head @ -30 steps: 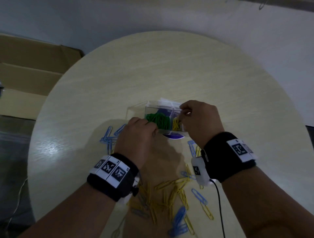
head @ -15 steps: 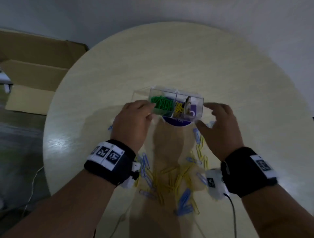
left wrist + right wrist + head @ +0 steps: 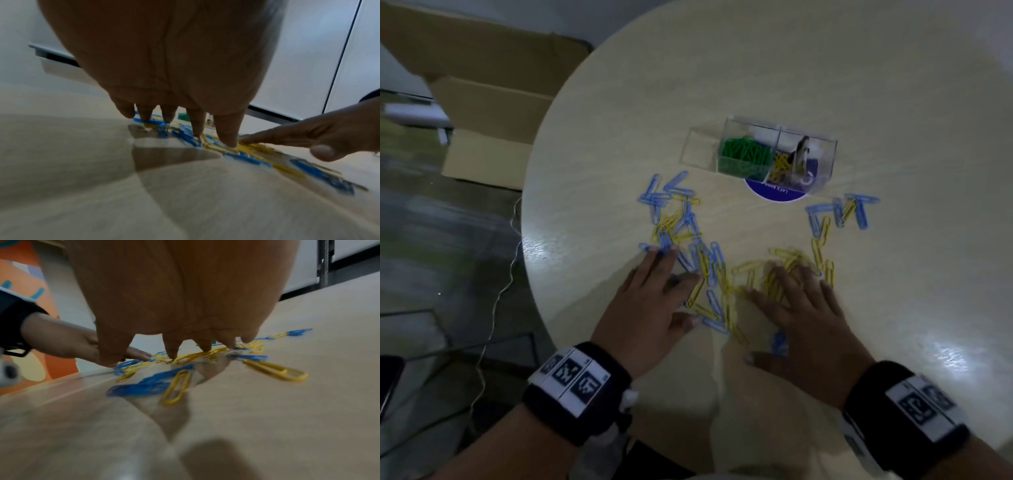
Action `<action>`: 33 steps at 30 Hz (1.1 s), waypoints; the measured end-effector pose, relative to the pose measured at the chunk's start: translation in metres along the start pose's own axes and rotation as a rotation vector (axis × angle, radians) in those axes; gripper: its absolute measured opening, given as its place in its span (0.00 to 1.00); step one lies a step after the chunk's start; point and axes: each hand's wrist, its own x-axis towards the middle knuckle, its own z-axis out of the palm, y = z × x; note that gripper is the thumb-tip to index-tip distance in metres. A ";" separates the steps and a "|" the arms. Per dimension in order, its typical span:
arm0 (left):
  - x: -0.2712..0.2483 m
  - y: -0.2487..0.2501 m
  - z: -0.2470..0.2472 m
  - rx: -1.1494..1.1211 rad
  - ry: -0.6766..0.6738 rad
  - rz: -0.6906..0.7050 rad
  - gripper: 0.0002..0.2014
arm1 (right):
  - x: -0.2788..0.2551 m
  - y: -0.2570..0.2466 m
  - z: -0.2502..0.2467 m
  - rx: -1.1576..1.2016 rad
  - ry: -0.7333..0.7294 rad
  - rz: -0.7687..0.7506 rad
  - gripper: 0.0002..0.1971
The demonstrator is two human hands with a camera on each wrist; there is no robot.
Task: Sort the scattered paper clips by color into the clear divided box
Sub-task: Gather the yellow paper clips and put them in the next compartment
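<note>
The clear divided box stands on the round table, beyond both hands, holding green clips in one compartment and yellow clips in the one beside it. Blue and yellow paper clips lie scattered in front of it. My left hand lies flat with straight fingers, its fingertips on blue and yellow clips. My right hand is spread flat, its fingertips pressing on a heap of yellow clips. Neither hand holds a clip.
A second small group of blue and yellow clips lies right of the box front. A clear lid lies left of the box, a purple round sticker under it. Cardboard boxes and a cable are off the table's left edge.
Both hands let go of the box and drew back toward me, coming down flat on the scattered clips. The view tilted down and left.
</note>
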 end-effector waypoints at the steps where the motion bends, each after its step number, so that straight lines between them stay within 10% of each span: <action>1: 0.001 0.000 -0.002 -0.005 -0.014 -0.005 0.31 | 0.004 0.003 -0.004 -0.003 0.011 0.034 0.47; 7: -0.017 -0.011 -0.020 -0.090 0.117 -0.045 0.23 | 0.019 0.012 -0.031 0.024 0.138 0.147 0.35; 12: 0.022 -0.039 -0.033 -0.063 0.366 -0.121 0.13 | 0.079 -0.014 -0.052 0.133 0.300 -0.049 0.22; 18: 0.054 -0.051 -0.029 0.016 0.214 -0.059 0.11 | 0.123 -0.051 -0.052 -0.048 0.090 -0.205 0.25; 24: 0.051 -0.066 -0.023 -0.092 0.296 -0.068 0.11 | 0.093 -0.018 -0.039 -0.045 0.040 -0.021 0.29; 33: 0.099 -0.061 -0.042 -0.129 0.420 0.008 0.13 | 0.124 -0.006 -0.058 0.179 0.342 0.075 0.14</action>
